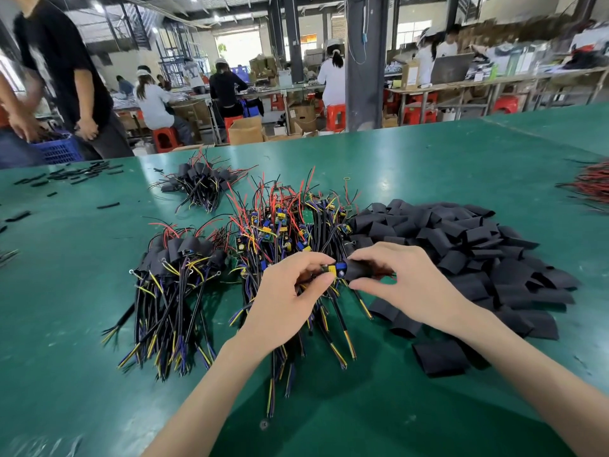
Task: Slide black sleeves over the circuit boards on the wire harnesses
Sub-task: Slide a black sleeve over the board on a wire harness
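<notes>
Mid-sleeving. Pinching circuit board (pixel 336 269) w/ L hand (pixel 290 291), black sleeve (pixel 362 270) w/ R hand (pixel 407 282) — sleeve mouth at board's blue end, prob. just started over it. Held just above unsleeved harness pile (pixel 290 222) on tabletop (pixel 428 166). Next: keep mouth open, push sleeve along till board's covered.

Worn on the head, looking forward and down across the green table (pixel 82 308). Close above the left hand (pixel 286 291) and right hand (pixel 408 285) at lower centre, wide-angled, reaching the far workbenches (pixel 494 82) behind
</notes>
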